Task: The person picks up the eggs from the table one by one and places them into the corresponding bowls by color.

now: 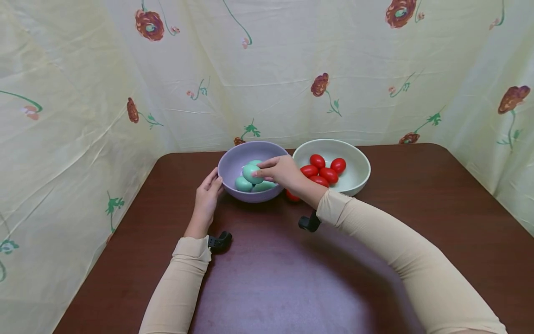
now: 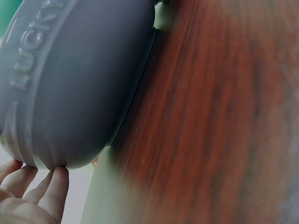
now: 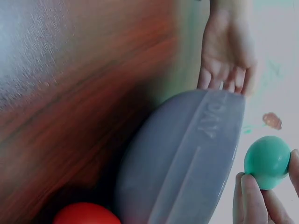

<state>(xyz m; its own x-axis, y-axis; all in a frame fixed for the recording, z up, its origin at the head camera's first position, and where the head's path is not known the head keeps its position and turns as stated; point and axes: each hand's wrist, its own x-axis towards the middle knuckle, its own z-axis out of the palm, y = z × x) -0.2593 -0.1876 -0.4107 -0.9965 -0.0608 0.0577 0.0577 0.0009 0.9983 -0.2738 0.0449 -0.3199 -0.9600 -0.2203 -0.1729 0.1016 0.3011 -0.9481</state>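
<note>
Above the lavender bowl (image 1: 254, 197), my right hand (image 1: 283, 174) pinches a mint-green egg (image 3: 267, 161) between thumb and fingertips. Several more green eggs (image 1: 243, 184) lie in that bowl, just below the held one. My left hand (image 1: 206, 197) rests against the bowl's left side, its fingertips (image 2: 58, 179) touching the outer wall and the thumb close to the rim. Raised lettering shows on the bowl's wall in both wrist views.
To the right stands a white bowl (image 1: 360, 174) with several red eggs (image 1: 329, 175) in it. One red egg (image 3: 86, 214) lies outside, close by the lavender bowl. Both bowls are near the far edge of the brown table (image 1: 267, 287), before a flowered curtain (image 1: 275, 83).
</note>
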